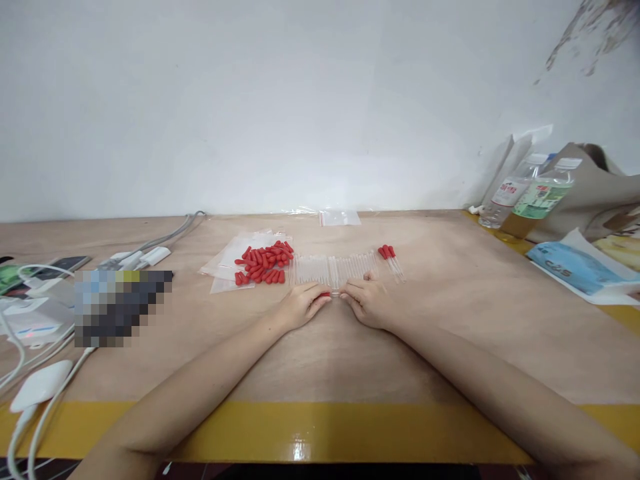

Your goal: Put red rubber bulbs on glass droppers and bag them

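Note:
My left hand [304,305] is closed on a red rubber bulb [325,294], whose tip shows between thumb and fingers. Facing it, my right hand [367,300] pinches a clear glass dropper tube [336,292] that meets the bulb between the hands; how far it sits inside is too small to tell. Just beyond the hands lies a row of clear dropper tubes [333,268]. To the left is a pile of red rubber bulbs [265,262] on clear plastic bags [220,263]. Several droppers with red bulbs fitted [390,257] lie right of the row.
Chargers, white cables [37,360] and a blurred-out item [115,307] lie on the left. At right stand plastic bottles [537,200], a grey bag [580,193] and a blue tissue pack [575,263]. A small plastic bag [340,218] lies by the wall.

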{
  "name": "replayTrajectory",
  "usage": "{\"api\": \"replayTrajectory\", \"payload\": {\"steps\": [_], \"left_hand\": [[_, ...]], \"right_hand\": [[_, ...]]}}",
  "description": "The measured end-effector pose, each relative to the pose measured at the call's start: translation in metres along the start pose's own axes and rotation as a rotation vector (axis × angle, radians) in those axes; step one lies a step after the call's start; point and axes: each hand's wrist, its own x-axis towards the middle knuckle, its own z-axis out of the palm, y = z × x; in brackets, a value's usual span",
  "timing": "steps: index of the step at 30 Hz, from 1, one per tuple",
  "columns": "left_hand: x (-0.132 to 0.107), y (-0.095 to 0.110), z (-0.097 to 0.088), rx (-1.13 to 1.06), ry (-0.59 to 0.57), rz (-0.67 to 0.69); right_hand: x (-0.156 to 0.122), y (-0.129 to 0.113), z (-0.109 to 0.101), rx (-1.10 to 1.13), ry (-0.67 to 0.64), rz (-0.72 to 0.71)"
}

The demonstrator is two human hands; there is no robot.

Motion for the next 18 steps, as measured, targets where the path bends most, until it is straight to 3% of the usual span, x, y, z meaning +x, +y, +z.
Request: {"api": "replayTrajectory", "payload": {"steps": [4,11,18], "left_hand": [[-0.001,-0.004,-0.002,0.002,0.026,-0.044],[-0.002,-0.007,-0.005,0.235,0.086,-0.016],[-0.002,-0.007,0.000,0.226,0.092,0.040]], "right_hand": [[-0.002,0.005,0.003,0.002,0.018,-0.025],[-0.009,0.013,0.006,0.058,0.129,-0.088],[-0.007,0.011,0.010,0.105,0.197,-0.169]]}}
